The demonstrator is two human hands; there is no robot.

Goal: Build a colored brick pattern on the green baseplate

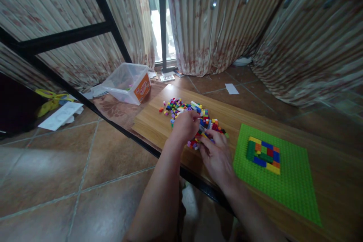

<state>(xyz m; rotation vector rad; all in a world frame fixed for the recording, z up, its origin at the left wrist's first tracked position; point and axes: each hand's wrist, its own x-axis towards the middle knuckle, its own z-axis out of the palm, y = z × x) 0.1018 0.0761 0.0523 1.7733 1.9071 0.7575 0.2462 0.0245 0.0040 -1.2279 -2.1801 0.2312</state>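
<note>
A loose heap of small multicoloured toy bricks lies on the wooden tabletop. My left hand is over the middle of the heap, its fingers curled together; whatever they hold, if anything, is hidden. Just to its right, my right hand reaches into the heap's near edge with fingers apart, touching bricks. Farther right rests a green studded baseplate. On it sits a low rectangular brick build with yellow, blue, orange, green and red bricks.
A clear plastic bin with an orange label stands on the floor beyond the table's left end. A black metal rail crosses at the left. Striped curtains hang behind, and a white paper lies on the tiles.
</note>
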